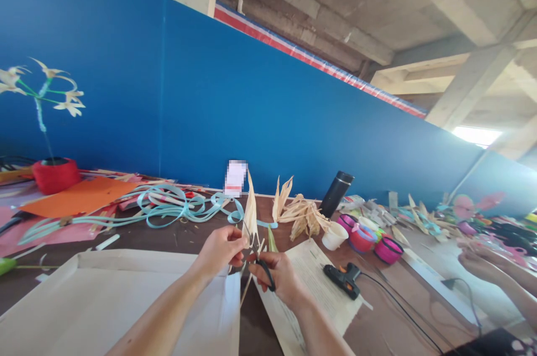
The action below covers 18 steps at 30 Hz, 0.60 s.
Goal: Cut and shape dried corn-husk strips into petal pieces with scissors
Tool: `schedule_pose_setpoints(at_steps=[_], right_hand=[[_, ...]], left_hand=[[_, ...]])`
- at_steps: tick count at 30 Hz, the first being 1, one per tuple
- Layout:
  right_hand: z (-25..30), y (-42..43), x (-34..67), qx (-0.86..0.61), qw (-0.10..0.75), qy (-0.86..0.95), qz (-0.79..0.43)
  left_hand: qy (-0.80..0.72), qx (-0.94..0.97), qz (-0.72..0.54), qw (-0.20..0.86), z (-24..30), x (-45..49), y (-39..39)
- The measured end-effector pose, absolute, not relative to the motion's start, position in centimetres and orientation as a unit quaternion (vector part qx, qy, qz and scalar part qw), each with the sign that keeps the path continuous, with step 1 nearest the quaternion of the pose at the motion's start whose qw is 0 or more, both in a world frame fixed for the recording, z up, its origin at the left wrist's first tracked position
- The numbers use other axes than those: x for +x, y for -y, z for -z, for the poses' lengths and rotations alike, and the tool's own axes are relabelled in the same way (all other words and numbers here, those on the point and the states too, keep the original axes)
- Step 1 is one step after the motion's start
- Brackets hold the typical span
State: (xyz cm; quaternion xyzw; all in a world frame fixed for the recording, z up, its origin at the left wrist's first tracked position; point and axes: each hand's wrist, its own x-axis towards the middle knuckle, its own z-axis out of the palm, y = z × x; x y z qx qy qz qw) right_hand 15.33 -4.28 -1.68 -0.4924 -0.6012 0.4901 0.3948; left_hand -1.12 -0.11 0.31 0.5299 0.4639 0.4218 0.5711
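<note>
Dried husk piece (250, 207) stands near upright at the grip, tip up; left hand (224, 247) pinches its lower end between thumb and fingers; right hand (280, 277) is closed round dark-handled scissors (267, 276), blades up at the husk's base; blade gap too small to tell; greenish husk strip (272, 239) pokes up just above the right hand, cannot tell if held; beyond and right of the grip, more dried husks (308, 213), then black bottle (337, 193) and white cup (334, 235); nearer on the right, glue gun (343, 279) partly over printed sheet (316, 283); left of the grip, light blue ribbon (168, 207) in loose loops, large pale folder (126, 300) under the left forearm; farther left, orange sheet (81, 197) and red pot (56, 177) with white flowers (69, 101); well right, another person's hands (478, 255); blue panel (268, 104) behind everything.
</note>
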Motion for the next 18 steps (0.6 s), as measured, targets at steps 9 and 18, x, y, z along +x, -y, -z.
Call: schedule_pose_setpoints(at_steps=[9, 18], right_hand=[[1.85, 4.27, 15.41, -0.478, 0.392, 0.613, -0.491], [1.50, 4.40, 15.31, -0.487, 0.390, 0.619, -0.477]], left_hand=[[-0.460, 0.516, -0.422, 0.586, -0.50, -1.21, 0.34], [-0.451, 0.510, -0.419, 0.601, 0.09, -1.39, 0.01]])
